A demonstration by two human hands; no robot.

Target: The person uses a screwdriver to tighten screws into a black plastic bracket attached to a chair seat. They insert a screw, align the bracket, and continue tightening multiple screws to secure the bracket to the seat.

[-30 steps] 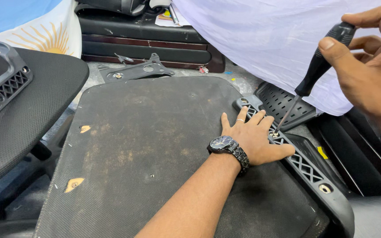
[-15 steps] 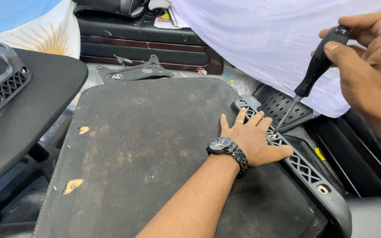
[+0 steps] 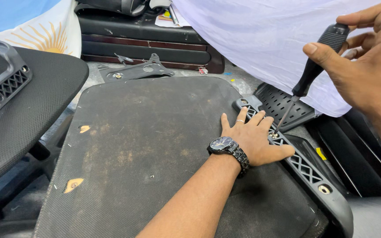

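Right hand (image 3: 369, 72) grips black-handled screwdriver (image 3: 307, 77), shaft slanting down-left, tip at black plastic lattice seat bracket (image 3: 307, 169). Left hand (image 3: 254, 139) flat, fingers spread, touching bracket, nearer to tip.

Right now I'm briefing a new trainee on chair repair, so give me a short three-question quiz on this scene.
1. True or false: the right hand holds a screwdriver by its black handle.
2. What does the left hand rest on?
A. the white cloth
B. the dark seat pad, at the edge beside the black plastic frame
C. the metal bracket
3. Fill in: the left wrist wears a dark ____.

Key:
1. True; the tip points down at the frame beside the left fingers.
2. B
3. wristwatch
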